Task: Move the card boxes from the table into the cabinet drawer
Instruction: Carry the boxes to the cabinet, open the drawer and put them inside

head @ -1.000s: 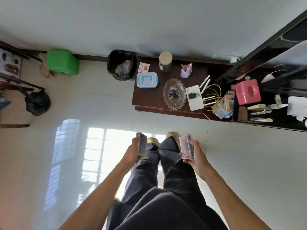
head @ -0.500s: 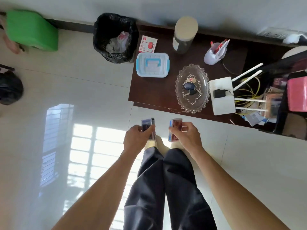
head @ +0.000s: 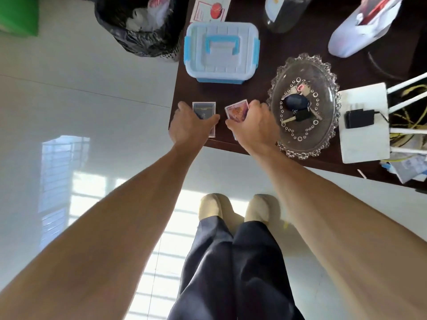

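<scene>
Two card boxes sit at the near left corner of the dark brown cabinet top (head: 251, 88). My left hand (head: 190, 125) grips the dark blue card box (head: 204, 109), which lies flat on the wood. My right hand (head: 253, 125) holds the orange-and-purple card box (head: 236, 110), tilted, its lower part hidden by my fingers. The two boxes are a short gap apart. No drawer is in sight.
A white lidded container with blue clips (head: 221, 51) stands behind the boxes. A glass dish with keys (head: 305, 105) is right beside my right hand. A white router (head: 364, 125), a jar (head: 284, 12) and a black bin (head: 141, 24) surround the spot.
I have walked up to the cabinet. Both hands, each carrying a card box, moved forward from above my legs to the cabinet top's near left corner.
</scene>
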A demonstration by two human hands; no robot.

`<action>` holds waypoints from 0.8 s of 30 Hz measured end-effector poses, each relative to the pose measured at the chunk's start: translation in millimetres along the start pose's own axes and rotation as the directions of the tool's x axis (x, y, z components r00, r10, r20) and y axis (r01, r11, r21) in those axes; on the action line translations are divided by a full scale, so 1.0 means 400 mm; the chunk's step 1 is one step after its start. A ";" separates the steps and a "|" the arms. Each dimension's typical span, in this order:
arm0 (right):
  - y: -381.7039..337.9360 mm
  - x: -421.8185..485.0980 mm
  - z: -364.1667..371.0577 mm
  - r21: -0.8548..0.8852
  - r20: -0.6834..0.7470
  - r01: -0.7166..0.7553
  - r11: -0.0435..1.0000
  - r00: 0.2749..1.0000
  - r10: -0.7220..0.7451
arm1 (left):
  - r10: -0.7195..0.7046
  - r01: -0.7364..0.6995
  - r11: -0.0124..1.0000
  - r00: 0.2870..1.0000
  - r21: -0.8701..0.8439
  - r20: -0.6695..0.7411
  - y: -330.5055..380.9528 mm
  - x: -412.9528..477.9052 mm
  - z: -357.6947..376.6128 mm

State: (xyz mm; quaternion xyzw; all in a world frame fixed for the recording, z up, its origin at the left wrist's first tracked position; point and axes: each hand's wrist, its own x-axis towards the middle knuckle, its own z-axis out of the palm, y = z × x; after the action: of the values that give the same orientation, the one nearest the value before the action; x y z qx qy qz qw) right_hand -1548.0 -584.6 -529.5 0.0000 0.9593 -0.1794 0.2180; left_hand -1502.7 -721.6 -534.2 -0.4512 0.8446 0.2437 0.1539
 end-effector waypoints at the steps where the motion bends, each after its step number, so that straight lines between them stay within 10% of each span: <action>1: -0.003 0.011 0.010 -0.030 -0.001 0.014 0.999 1.000 -0.014 | -0.011 0.011 1.000 1.000 0.011 -0.005 0.003 0.009 0.011; 14: 0.039 -0.092 0.026 0.028 -0.110 0.308 0.951 0.947 -0.303 | -0.088 0.080 0.985 0.995 -0.150 -0.050 -0.021 0.010 0.050; 20: 0.260 -0.290 0.082 0.376 0.426 -0.422 0.825 0.869 0.250 | -0.201 0.285 0.811 0.956 -0.512 0.214 -0.111 -0.163 0.101; 24: 0.359 -0.231 0.108 0.129 0.360 -0.269 0.954 0.910 0.208 | -0.231 0.481 0.711 0.849 -0.513 0.475 -0.107 -0.169 0.169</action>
State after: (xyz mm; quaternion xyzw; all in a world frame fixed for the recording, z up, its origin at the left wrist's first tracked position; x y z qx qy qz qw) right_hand -1435.0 -458.0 -576.7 0.1055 0.8799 -0.2326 0.4007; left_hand -1427.3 -658.4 -569.7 -0.5777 0.5666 0.5515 0.2026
